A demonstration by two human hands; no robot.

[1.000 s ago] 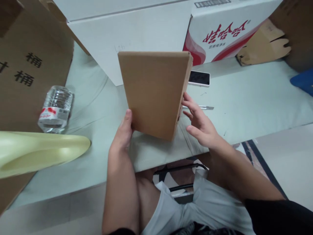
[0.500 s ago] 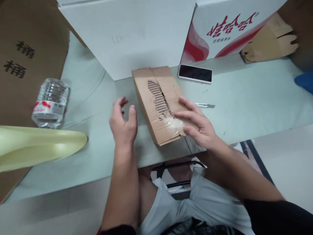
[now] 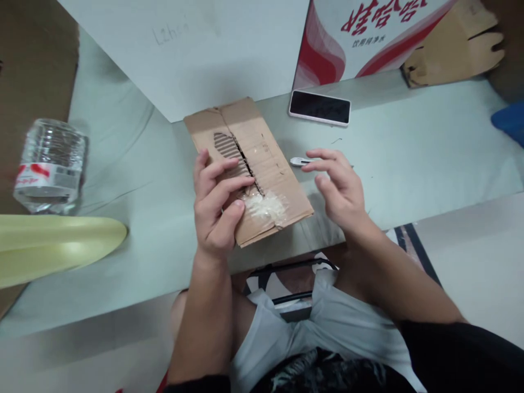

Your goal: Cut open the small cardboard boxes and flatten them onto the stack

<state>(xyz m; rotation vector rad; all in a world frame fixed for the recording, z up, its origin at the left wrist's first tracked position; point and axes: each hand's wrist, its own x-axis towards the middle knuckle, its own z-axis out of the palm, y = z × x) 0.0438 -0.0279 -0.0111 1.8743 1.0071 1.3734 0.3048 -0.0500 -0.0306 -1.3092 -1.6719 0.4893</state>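
Note:
A brown cardboard box (image 3: 266,147) lies on the table in front of me, with a dark slit along its top, striped black print and shiny clear tape near its front end. My left hand (image 3: 216,207) grips its left edge, fingers bent over the top and covering part of the print. To the right of the box, my right hand (image 3: 341,191) is open with its fingers apart. Its fingertips overlap a white utility knife (image 3: 298,161) and hide most of it; whether they touch it I cannot tell.
A phone (image 3: 320,108) lies behind the knife, before a white carton (image 3: 368,49) with red print. A water bottle (image 3: 51,166) and a pale yellow curved object (image 3: 73,243) are at left. Cut cardboard (image 3: 454,46) stands at the far right. The table edge (image 3: 442,210) is close to me.
My right hand has left the box and moved to the knife. My left hand has come onto the box's left edge. In the picture, the box sits further left.

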